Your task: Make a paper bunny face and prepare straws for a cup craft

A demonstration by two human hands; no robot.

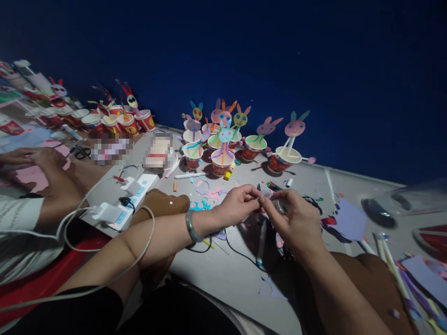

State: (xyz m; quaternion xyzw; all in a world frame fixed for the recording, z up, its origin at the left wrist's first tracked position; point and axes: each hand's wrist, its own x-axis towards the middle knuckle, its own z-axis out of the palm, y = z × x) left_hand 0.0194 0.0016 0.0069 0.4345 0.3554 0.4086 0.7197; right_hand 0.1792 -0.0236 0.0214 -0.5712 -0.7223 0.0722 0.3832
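Observation:
My left hand [239, 204] and my right hand [295, 216] meet above the table, thumbs and fingertips pinched together. Between them is something small and pale that I cannot make out. A jade-coloured bangle [191, 227] circles my left wrist. Just beyond the hands stand several red paper cups [223, 168], with rabbit-faced paper figures [226, 134] rising out of them. Paper scraps [216, 191] in pink and blue are strewn beside my left hand. A marker [261, 244] lies below the hands, and a lilac paper sheet [349, 218] is to the right.
A white power strip [134, 204] with plugged-in chargers sits at left, its white cable [152, 228] looping across my left forearm. A co-worker's hand [52, 163] shows at far left, near more red cups [127, 124]. A dark blue wall [223, 56] borders the table's back edge.

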